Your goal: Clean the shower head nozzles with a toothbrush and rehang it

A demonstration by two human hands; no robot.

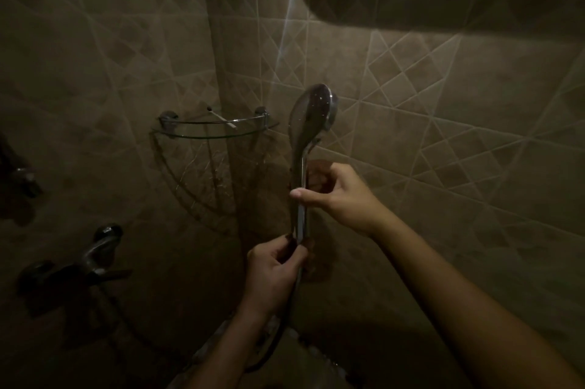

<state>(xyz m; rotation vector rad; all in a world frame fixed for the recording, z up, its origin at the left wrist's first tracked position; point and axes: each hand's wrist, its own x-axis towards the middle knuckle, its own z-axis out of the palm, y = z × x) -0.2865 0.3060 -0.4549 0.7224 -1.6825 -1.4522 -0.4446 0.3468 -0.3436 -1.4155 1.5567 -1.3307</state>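
Two hands hold one shower head [311,113] upright against the tiled wall [443,122]. Far left, a chrome tap [95,251] juts out; above it a glass corner shelf [215,129] carries what may be the toothbrush [221,117], dim in this light. Left hand [275,271] pinches the handle's base; right hand [342,195] grips the handle higher up.

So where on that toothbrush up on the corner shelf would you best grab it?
Probably by the pale handle end. The toothbrush lies flat on the glass corner shelf, dark head toward the wall corner, handle angled out past the front rail. Coming from the front and slightly above suits it. Both the left hand and right hand hold the shower head, so one must let go first.
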